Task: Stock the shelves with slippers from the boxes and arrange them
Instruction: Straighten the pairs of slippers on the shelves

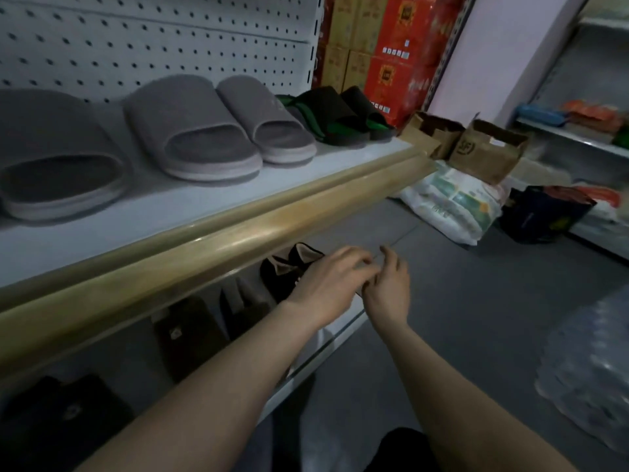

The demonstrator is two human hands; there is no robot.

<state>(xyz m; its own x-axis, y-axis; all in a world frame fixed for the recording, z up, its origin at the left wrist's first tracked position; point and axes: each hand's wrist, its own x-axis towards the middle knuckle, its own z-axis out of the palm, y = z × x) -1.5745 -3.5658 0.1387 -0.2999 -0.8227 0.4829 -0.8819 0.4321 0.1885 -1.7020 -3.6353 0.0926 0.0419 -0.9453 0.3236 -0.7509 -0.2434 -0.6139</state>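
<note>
Slippers of black fabric with tan lining (289,267) sit at the right end of the dim lower shelf (316,361). Our left hand (326,277) bends its fingers over them, and our right hand (388,287) meets it fingertip to fingertip (blur keeps us from telling whether either hand grips anything). Dark plush slippers (190,328) stand further left on that shelf. On the white upper shelf (136,219), grey plush slides (218,131) rest mid-surface, and black-and-green slides (340,117) rest at its right end.
</note>
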